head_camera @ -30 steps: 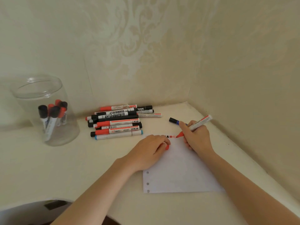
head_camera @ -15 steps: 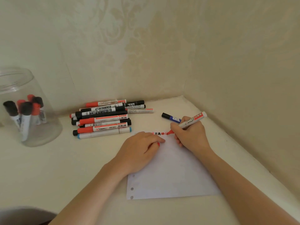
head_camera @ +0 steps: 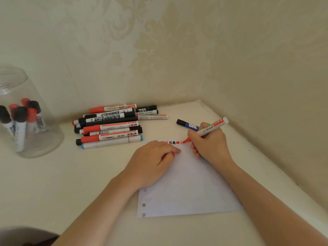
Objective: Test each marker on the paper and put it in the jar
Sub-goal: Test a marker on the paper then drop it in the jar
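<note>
The right hand, right of centre in the frame, has its fingers curled round a red marker and pinches it, with the red tip down on the top edge of the paper at the end of a row of red and black marks. The left hand rests on the paper's upper left part, its fingers curled round a red cap. A blue marker lies on the bench just behind the right hand. Left of it, at centre frame, lies a pile of markers. At the left edge of the frame stands the clear jar, with capped markers upright inside.
</note>
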Available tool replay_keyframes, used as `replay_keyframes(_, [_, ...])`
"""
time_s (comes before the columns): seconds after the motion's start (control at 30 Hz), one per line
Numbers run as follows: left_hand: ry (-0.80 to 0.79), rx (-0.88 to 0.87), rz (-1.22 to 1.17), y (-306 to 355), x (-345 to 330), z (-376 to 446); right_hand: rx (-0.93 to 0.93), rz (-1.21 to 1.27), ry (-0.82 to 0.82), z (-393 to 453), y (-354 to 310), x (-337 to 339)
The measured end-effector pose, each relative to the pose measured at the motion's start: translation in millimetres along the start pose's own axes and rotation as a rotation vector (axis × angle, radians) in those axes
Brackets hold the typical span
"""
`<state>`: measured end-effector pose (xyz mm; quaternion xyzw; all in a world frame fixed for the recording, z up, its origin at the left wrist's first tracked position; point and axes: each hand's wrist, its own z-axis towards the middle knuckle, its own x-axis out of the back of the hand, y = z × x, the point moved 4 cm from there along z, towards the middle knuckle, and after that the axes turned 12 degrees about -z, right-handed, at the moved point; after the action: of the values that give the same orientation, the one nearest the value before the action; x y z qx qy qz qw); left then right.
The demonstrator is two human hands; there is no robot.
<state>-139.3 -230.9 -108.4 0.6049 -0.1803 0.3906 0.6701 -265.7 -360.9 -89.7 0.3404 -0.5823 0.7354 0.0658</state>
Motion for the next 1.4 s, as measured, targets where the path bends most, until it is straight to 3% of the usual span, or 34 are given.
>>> replay_keyframes(0.17, [-0.002,-0.001,0.003,2,1,0,-0.001,0.003,0.001,1,1,-2])
replay_keyframes(0.37, [-0.022,0.073,-0.093,1,4,-1,-0.083,0.172,0.065,5,7,4])
replay_keyframes(0.47, [-0.003,0.083,-0.246,4,11,-2,-0.084,0.228,0.006,1,-5,6])
replay_keyframes(0.63, [0.141,0.081,-0.518,6,41,-13,-0.225,0.520,-0.245,-24,-37,14])
replay_keyframes(0.77, [0.194,0.045,-0.655,15,64,-29,-0.211,0.657,-0.278,-52,-63,13])
replay_keyframes(1.4, [0.285,-0.131,-0.669,40,116,-70,-0.065,0.572,-0.233,-95,-130,-21])
